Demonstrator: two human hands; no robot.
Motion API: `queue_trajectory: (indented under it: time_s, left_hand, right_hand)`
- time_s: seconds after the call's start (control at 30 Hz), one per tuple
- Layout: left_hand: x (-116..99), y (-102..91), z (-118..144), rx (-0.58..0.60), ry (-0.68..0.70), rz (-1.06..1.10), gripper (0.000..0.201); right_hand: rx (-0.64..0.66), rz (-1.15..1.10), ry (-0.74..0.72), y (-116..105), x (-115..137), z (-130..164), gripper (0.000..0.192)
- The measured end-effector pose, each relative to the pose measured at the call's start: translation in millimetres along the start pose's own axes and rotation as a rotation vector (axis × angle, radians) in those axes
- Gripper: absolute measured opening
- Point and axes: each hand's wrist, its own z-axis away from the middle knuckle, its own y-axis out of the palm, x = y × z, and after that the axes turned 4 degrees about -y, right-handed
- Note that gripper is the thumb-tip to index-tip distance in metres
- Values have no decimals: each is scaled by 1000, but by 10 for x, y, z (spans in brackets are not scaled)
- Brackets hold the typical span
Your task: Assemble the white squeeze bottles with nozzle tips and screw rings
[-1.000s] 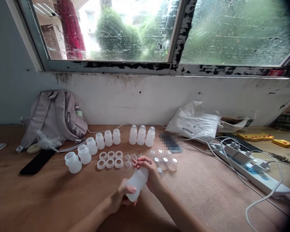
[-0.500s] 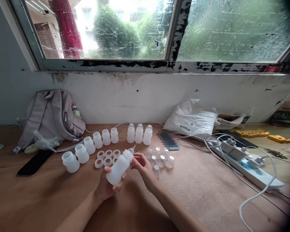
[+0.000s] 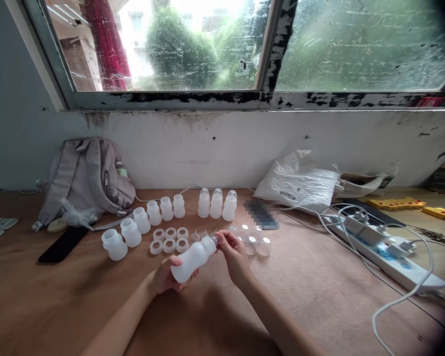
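Bottle (image 3: 193, 257) tipped lower; 3 capped, 6 open.

Open bottles (image 3: 141, 225) arced far-left on desk (image 3: 319, 296), rings (image 3: 169, 239) just right of them, capped bottles (image 3: 216, 203) behind. Backpack (image 3: 85, 178) far left at wall, bag (image 3: 298, 182) far right, power strip (image 3: 389, 252) right.

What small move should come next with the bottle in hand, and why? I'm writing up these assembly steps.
Probably press or twist the top piece home with the right hand. Its fingertips pinch at the neck of the white plastic bottle, which the left hand holds tilted by its base above the table. Whether the piece is fully seated cannot be told.
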Motion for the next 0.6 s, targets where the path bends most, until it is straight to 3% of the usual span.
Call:
queue_trajectory:
  time_s: [0.13, 0.23, 0.33, 0.47, 0.6]
  left_hand:
    - [-35, 40, 27, -60, 23, -70, 51]
    - [-85, 143, 13, -261, 193, -64, 60]
    - [-126, 187, -26, -450, 345, -54, 59]
    - [-113, 109, -84, -545, 339, -165, 49]
    - [-90, 83, -82, -756, 422, -501, 38]
  right_hand:
    - [-75, 23, -16, -48, 12, -34, 20]
    - [-89, 217, -129, -63, 20, -16, 18]
    - [55, 479, -243, -30, -41, 57, 13]
    - [351, 766, -322, 42, -239, 185, 13]
    - [387, 810, -357, 82, -317, 228, 11]
